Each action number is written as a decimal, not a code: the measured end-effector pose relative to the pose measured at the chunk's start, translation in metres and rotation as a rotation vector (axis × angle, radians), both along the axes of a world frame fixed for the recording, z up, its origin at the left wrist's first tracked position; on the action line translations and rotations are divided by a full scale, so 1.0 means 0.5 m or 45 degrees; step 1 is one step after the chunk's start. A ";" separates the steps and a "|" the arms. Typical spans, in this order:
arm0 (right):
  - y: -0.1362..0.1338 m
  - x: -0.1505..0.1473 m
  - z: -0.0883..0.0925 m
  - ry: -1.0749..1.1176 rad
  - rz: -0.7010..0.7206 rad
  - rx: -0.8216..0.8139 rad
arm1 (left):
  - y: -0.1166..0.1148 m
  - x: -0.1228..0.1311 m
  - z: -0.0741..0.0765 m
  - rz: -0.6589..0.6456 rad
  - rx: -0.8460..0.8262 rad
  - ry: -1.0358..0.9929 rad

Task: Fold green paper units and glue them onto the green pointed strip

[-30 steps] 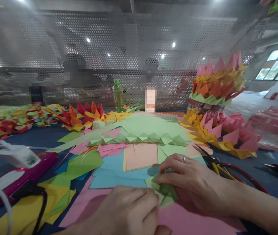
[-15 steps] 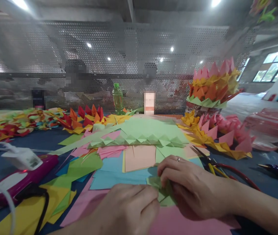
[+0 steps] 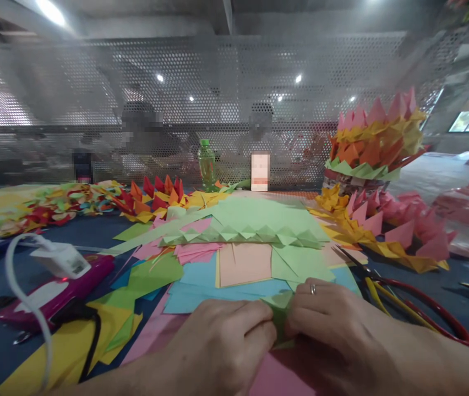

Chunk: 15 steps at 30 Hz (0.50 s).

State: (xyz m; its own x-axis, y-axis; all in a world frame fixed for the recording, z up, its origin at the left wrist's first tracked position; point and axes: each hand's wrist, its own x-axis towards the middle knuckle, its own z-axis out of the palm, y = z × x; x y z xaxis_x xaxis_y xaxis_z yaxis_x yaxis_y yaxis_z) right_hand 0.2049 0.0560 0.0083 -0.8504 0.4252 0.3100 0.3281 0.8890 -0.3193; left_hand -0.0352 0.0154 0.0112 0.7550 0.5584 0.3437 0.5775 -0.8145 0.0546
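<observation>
Between my two hands is a small piece of folded green paper (image 3: pixel 281 308), low over pink sheets (image 3: pixel 279 377). My left hand (image 3: pixel 226 341) grips its left side, fingers curled inward. My right hand (image 3: pixel 333 324), a ring on one finger, pinches the right side; the fingertips hide part of the fold. Just beyond lie blue sheets (image 3: pixel 222 291) and a peach sheet (image 3: pixel 246 264). Farther off, a light green strip of folded paper points (image 3: pixel 243 235) rests across larger green sheets (image 3: pixel 255 212).
Red-handled scissors (image 3: pixel 428 300) lie at the right, near pink and yellow folded paper petals (image 3: pixel 399 236). A layered paper flower (image 3: pixel 375 137) stands behind. At left are a magenta power strip (image 3: pixel 56 297) with a white charger (image 3: pixel 63 258) and cables. A green bottle (image 3: pixel 207 165) stands at the back.
My right hand has come closer to my left, and the green paper between them is now more covered. The whole view has shifted, so the things on the table appear farther right.
</observation>
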 end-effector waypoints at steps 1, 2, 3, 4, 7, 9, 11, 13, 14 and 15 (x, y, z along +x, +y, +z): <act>-0.003 -0.001 -0.002 0.000 -0.009 -0.027 | 0.001 0.000 -0.001 0.003 -0.031 -0.002; -0.006 -0.002 -0.003 0.002 -0.023 -0.056 | 0.002 0.001 -0.002 0.004 -0.055 -0.011; -0.007 -0.002 -0.005 0.011 -0.035 -0.080 | 0.003 0.002 -0.001 0.005 -0.078 -0.020; -0.008 -0.002 -0.007 0.025 -0.036 -0.100 | 0.004 0.003 0.001 -0.002 -0.097 -0.024; -0.004 -0.002 -0.017 0.119 -0.025 -0.118 | 0.002 0.006 0.009 0.016 -0.170 0.008; 0.000 -0.001 -0.025 0.173 -0.032 -0.130 | -0.003 0.006 0.012 0.042 -0.210 0.004; 0.003 0.000 -0.031 0.189 -0.048 -0.142 | -0.008 0.005 0.009 0.053 -0.196 -0.022; 0.007 0.000 -0.033 0.182 -0.038 -0.137 | -0.013 0.001 0.004 0.037 -0.141 -0.052; 0.009 0.000 -0.033 0.177 -0.026 -0.128 | -0.014 -0.001 0.003 0.027 -0.112 -0.061; 0.011 0.000 -0.031 0.174 -0.008 -0.117 | -0.016 -0.003 0.002 0.020 -0.092 -0.071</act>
